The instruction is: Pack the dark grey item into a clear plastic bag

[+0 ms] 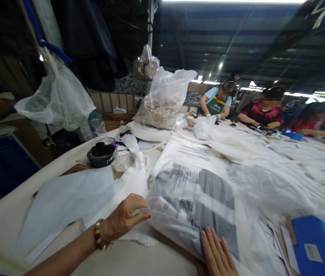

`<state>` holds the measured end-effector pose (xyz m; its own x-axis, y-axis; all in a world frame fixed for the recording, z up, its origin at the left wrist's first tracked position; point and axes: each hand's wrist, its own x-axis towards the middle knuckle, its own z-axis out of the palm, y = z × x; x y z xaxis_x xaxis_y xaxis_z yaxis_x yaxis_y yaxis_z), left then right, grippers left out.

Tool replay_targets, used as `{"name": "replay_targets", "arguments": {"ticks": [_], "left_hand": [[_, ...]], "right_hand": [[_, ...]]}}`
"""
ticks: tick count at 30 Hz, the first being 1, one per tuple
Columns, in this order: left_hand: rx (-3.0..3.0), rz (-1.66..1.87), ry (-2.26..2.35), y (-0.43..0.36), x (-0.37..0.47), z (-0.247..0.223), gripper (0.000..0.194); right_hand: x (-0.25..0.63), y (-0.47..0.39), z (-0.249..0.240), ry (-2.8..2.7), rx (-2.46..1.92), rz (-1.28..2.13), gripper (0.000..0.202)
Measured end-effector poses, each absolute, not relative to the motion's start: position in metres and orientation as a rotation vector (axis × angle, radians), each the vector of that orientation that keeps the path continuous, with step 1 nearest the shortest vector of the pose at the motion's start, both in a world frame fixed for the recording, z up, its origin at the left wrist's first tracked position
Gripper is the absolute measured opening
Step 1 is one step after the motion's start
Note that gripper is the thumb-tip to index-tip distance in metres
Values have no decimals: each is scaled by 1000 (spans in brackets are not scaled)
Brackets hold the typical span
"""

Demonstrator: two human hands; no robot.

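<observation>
A clear plastic bag (197,199) with a folded grey and white garment inside lies on the table in front of me. My left hand (126,216), with a beaded bracelet at the wrist, pinches the bag's left edge between thumb and fingers. My right hand (217,255) lies flat, fingers together, pressing down on the bag's near end. Printed text shows on the bag's upper part.
A pale tissue sheet (67,199) lies left of the bag. A black tape roll (101,155) and a big bag of scraps (162,101) stand behind. More white bags (266,153) cover the table; a blue object (317,245) sits at the right. Three people work at the far end.
</observation>
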<state>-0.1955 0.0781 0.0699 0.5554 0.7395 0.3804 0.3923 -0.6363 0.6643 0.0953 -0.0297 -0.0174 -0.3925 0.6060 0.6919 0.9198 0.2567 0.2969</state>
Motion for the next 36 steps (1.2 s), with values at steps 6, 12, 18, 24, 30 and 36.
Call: {"name": "replay_targets", "arguments": {"ticks": [6, 12, 18, 24, 30, 36], "left_hand": [[2054, 1199, 1020, 70, -173, 57, 29], [1930, 1300, 1286, 72, -156, 46, 27], [1888, 1385, 1499, 93, -179, 43, 31], [1832, 1546, 1642, 73, -203, 67, 21], [1800, 957, 1247, 55, -187, 66, 38], [1771, 908, 1081, 70, -197, 59, 20]], "right_hand": [[98, -30, -24, -2088, -1389, -901, 63], [96, -30, -24, -2055, -1388, -899, 62], [95, -30, -25, -2033, -1398, -931, 64], [94, -31, -30, -2029, -1373, -850, 65], [95, -32, -32, -2043, -1362, -799, 65], [96, -33, -20, -2104, -1371, -895, 68]]}}
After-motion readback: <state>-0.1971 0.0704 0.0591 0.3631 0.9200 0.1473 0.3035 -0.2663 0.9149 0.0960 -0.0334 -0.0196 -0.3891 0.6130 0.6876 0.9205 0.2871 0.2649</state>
